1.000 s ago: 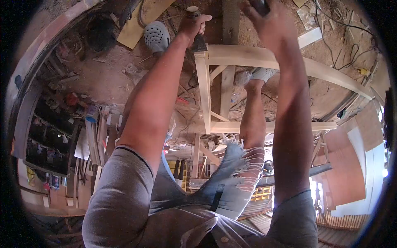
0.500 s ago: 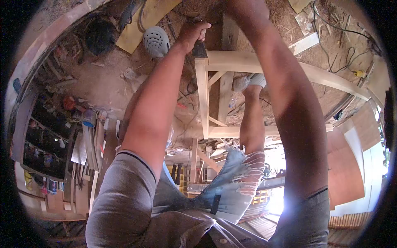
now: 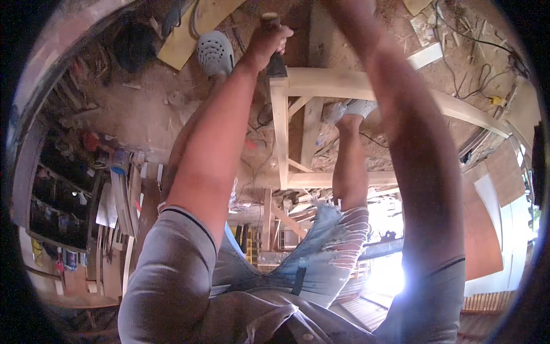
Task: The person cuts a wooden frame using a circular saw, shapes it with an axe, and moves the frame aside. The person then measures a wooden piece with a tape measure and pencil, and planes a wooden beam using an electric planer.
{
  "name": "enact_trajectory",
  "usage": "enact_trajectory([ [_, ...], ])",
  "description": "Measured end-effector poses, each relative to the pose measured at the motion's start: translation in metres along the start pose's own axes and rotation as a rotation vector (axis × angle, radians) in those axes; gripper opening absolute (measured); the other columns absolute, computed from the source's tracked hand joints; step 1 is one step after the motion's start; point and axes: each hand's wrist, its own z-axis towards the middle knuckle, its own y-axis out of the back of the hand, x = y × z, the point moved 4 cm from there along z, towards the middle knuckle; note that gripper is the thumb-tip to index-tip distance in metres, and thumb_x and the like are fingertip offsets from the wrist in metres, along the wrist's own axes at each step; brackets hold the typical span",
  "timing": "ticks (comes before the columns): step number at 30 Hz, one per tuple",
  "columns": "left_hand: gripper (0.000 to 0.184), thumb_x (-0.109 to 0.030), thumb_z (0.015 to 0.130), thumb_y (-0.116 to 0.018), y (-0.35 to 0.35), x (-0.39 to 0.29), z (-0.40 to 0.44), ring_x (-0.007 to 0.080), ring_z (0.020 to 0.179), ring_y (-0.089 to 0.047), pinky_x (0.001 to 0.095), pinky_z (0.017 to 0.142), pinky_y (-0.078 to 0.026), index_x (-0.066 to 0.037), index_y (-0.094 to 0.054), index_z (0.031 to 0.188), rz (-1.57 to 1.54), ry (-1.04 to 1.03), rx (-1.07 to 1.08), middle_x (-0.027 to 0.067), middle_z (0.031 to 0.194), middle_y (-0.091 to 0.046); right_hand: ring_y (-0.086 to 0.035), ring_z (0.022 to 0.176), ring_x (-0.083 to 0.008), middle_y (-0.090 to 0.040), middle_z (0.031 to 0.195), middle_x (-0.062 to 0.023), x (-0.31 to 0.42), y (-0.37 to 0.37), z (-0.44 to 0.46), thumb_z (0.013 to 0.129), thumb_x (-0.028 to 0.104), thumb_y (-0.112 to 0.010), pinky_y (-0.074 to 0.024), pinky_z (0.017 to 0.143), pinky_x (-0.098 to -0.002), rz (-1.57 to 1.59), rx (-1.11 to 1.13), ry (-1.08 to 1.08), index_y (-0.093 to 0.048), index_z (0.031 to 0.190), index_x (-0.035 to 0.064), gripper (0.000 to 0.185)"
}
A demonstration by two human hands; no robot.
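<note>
My left hand (image 3: 268,47) is closed around the handle of a chisel (image 3: 277,67), held upright. The handle's round butt shows above my fist. Its wide dark blade meets the corner of a pale wooden frame (image 3: 326,83); whether the edge has cut into the wood is hidden. My right hand (image 3: 350,7) is blurred and cut off by the top edge, so its fingers and anything in them are out of sight. The right forearm passes over the frame's long rail.
My feet in grey clogs (image 3: 215,53) stand on either side of the frame's near post. Cables (image 3: 487,80), wood offcuts and a yellowish board (image 3: 183,43) lie on the dusty floor. Shelves (image 3: 63,189) stand at left, and sheets of plywood (image 3: 484,229) lean at right.
My right forearm has swung slightly to the right and is blurred. My left hand stays on the chisel at the frame corner, with more of the handle's butt showing.
</note>
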Motion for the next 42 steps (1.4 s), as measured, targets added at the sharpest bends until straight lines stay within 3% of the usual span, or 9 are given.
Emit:
enact_trajectory([
  [3,0.017,-0.017,0.086,-0.078,0.003,0.017,-0.002,0.0141,0.054,-0.05,0.0336,0.055,-0.043,-0.008,-0.064,0.082,0.002,-0.023,0.032,0.0005,0.061,-0.055,-0.071,0.106,-0.0477,-0.075,0.107,-0.0261,-0.023,-0.045,-0.043,0.098,0.034,-0.063,-0.0595,0.09,-0.055,-0.467,0.545,0.238,-0.071,0.119,0.0055,0.037],
  [11,0.021,-0.021,0.091,-0.074,0.047,-0.005,-0.026,0.0131,0.064,-0.05,0.0289,0.066,-0.044,-0.012,-0.055,0.085,-0.24,0.055,-0.284,-0.0028,0.069,-0.05,-0.073,0.11,-0.0428,-0.076,0.114,-0.0224,-0.041,0.015,-0.049,0.093,0.024,-0.072,-0.0603,0.095,-0.0525,-0.193,0.416,0.023,-0.064,0.13,0.0083,0.041],
  [13,0.019,-0.021,0.094,-0.072,0.077,-0.059,-0.046,0.0124,0.066,-0.049,0.0282,0.069,-0.045,-0.012,-0.057,0.087,-0.24,-0.361,-0.168,-0.0035,0.072,-0.05,-0.071,0.105,-0.0483,-0.074,0.11,-0.0262,-0.063,0.026,-0.063,0.091,0.019,-0.067,-0.0582,0.092,-0.0554,-0.055,0.244,-0.027,-0.065,0.126,0.007,0.038],
  [19,0.028,-0.023,0.09,-0.084,0.121,-0.13,-0.184,0.015,0.086,-0.064,0.0363,0.084,-0.054,-0.002,-0.068,0.1,0.561,-0.535,-0.466,0.0042,0.094,-0.069,-0.066,0.104,-0.0534,-0.071,0.105,-0.0294,-0.13,0.058,-0.196,0.087,0.022,-0.072,-0.0557,0.09,-0.0557,0.021,0.058,-0.18,-0.059,0.13,-0.0007,0.05],
  [23,0.028,-0.021,0.09,-0.085,0.07,-0.187,-0.337,0.0181,0.074,-0.059,0.0355,0.068,-0.051,-0.003,-0.064,0.092,0.957,-0.862,-0.36,0.0107,0.08,-0.063,-0.071,0.106,-0.0416,-0.072,0.114,-0.025,-0.064,0.162,-0.313,0.091,0.034,-0.072,-0.0555,0.091,-0.0515,0.121,0.189,-0.662,-0.068,0.127,0.0084,0.045],
  [29,0.021,-0.009,0.086,-0.084,-0.023,-0.26,-0.509,0.013,0.073,-0.057,0.0338,0.067,-0.051,-0.001,-0.064,0.086,0.903,-0.754,0.156,0.0045,0.075,-0.062,-0.072,0.097,-0.0415,-0.076,0.101,-0.0198,0.008,0.222,-0.5,0.089,0.029,-0.077,-0.0559,0.088,-0.047,0.391,-0.255,-0.382,-0.062,0.135,-0.0011,0.057],
  [32,0.023,-0.013,0.088,-0.086,-0.074,-0.271,-0.561,0.0121,0.079,-0.064,0.0324,0.071,-0.054,0.0,-0.067,0.089,0.737,-0.741,0.441,0.0056,0.08,-0.067,-0.072,0.086,-0.0342,-0.074,0.093,-0.0145,0.119,0.297,-0.53,0.088,0.02,-0.077,-0.0571,0.084,-0.0443,1.097,-0.012,-0.768,-0.063,0.122,-0.0019,0.044],
  [38,0.026,-0.012,0.086,-0.088,-0.146,-0.287,-0.655,0.0097,0.085,-0.068,0.0294,0.077,-0.056,0.0,-0.071,0.101,1.094,-0.648,0.621,0.0037,0.09,-0.075,-0.07,0.069,-0.0309,-0.069,0.079,-0.0154,0.219,0.298,-0.547,0.089,0.017,-0.076,-0.0554,0.068,-0.0456,1.018,-0.649,-0.235,-0.057,0.118,-0.0033,0.04],
  [42,0.024,-0.007,0.089,-0.084,-0.166,-0.268,-0.708,0.0111,0.091,-0.068,0.0286,0.083,-0.055,-0.001,-0.073,0.109,0.786,-0.606,0.696,0.0022,0.1,-0.075,-0.071,0.095,-0.0392,-0.069,0.1,-0.0247,0.245,0.328,-0.588,0.091,0.024,-0.075,-0.0551,0.083,-0.0479,1.166,-0.559,-0.266,-0.052,0.131,-0.0043,0.054],
])
